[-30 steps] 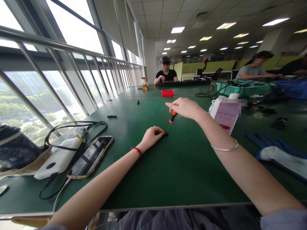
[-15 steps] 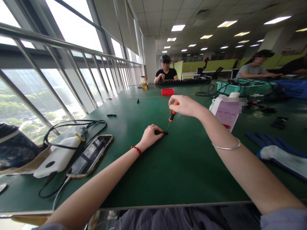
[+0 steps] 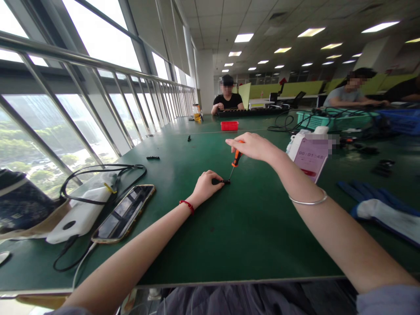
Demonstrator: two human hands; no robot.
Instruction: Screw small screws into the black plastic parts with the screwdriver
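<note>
- A slim black part (image 3: 226, 181) is lying beneath a tilted orange-and-black screwdriver (image 3: 236, 161).
- The left hand (image 3: 206, 185) is pinching the part.
- The right hand (image 3: 255, 146) is gripping the screwdriver from above.

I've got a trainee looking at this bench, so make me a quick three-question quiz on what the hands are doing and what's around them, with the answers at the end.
1. Multiple choice: which tool is in the right hand?
A) pliers
B) screwdriver
C) hammer

2. True or false, about the left hand: it wears a blue glove.

3. Fill in the blank: the small tray on the table beyond both hands is coloured ____.

Key:
1. B.
2. False; it is bare and holds a small black part.
3. Red.
</note>
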